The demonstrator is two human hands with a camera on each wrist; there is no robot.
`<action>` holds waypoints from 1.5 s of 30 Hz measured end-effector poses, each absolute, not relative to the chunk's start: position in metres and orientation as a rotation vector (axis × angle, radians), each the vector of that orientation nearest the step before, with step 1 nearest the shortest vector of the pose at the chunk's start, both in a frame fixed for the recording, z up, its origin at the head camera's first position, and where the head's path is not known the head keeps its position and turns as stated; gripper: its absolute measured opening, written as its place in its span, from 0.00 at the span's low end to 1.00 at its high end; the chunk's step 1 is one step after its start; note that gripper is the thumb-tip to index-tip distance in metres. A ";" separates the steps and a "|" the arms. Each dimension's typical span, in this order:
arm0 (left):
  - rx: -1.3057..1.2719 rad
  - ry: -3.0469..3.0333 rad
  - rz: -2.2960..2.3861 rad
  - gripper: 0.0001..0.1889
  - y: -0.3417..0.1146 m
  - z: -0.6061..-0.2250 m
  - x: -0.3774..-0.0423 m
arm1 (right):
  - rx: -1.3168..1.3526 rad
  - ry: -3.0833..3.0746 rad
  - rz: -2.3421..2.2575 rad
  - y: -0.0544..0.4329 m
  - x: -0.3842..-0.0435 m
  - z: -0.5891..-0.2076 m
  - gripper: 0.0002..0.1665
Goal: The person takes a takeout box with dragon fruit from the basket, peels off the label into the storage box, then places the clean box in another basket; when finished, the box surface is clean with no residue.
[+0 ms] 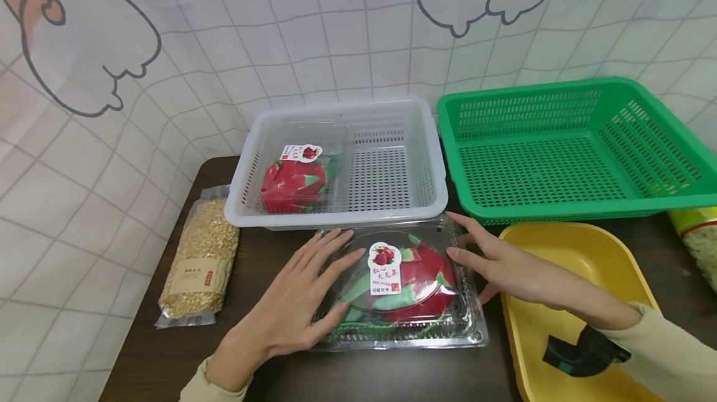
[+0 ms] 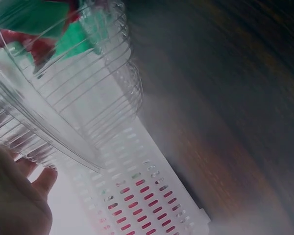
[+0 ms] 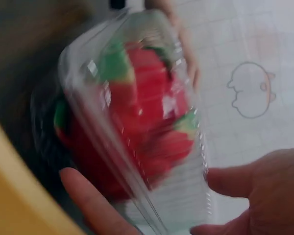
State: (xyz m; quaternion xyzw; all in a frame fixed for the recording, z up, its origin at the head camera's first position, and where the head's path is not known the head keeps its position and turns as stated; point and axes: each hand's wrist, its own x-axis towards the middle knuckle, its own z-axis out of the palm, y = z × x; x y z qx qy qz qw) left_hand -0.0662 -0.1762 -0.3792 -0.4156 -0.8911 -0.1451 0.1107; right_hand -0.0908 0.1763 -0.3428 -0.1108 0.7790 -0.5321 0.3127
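A clear plastic clamshell box [image 1: 348,341] lies flat on the dark table in the head view. Inside it are red dragon fruits [image 1: 422,274] with green tips, under a white label [image 1: 385,270]. My left hand [image 1: 297,299] rests on the box's left side, fingers extended over the lid and thumb toward its front. At the right side my right hand [image 1: 498,262] touches the rim and far corner with spread, fairly straight fingers. The right wrist view, blurred, shows the box [image 3: 137,127] between fingers and thumb; in the left wrist view, fingertips [image 2: 45,180] are at its edge.
Behind the box stands a white basket [image 1: 330,220] holding another box of dragon fruit [image 1: 297,181]. A green basket [image 1: 560,203] is at back right, a yellow tray [image 1: 582,243] under my right forearm. On the left lies a bag of yellow grains [image 1: 204,252]; another bag [image 1: 700,234] is far right.
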 end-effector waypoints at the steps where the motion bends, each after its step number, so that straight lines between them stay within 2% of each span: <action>1: -1.218 -2.623 -0.427 0.35 -0.176 -0.379 -0.066 | -0.317 2.089 -1.383 0.177 -0.090 -0.342 0.49; 7: -1.205 -2.642 -0.435 0.36 -0.175 -0.379 -0.065 | -0.512 2.399 -1.116 0.185 -0.081 -0.329 0.44; 15: -1.188 -2.660 -0.449 0.36 -0.175 -0.380 -0.063 | -0.788 2.731 -0.923 0.175 -0.070 -0.313 0.18; 18: -1.187 -2.658 -0.457 0.37 -0.176 -0.381 -0.063 | -0.889 2.701 -0.972 0.166 -0.072 -0.306 0.14; 24: -1.196 -2.655 -0.454 0.37 -0.176 -0.380 -0.063 | -1.045 2.491 -1.074 0.146 -0.092 -0.297 0.14; 32: -1.192 -2.669 -0.469 0.37 -0.176 -0.380 -0.061 | -1.010 2.261 -1.100 0.121 -0.118 -0.293 0.19; 45: -1.199 -2.667 -0.459 0.36 -0.175 -0.380 -0.066 | -1.056 2.281 -0.959 0.099 -0.142 -0.292 0.16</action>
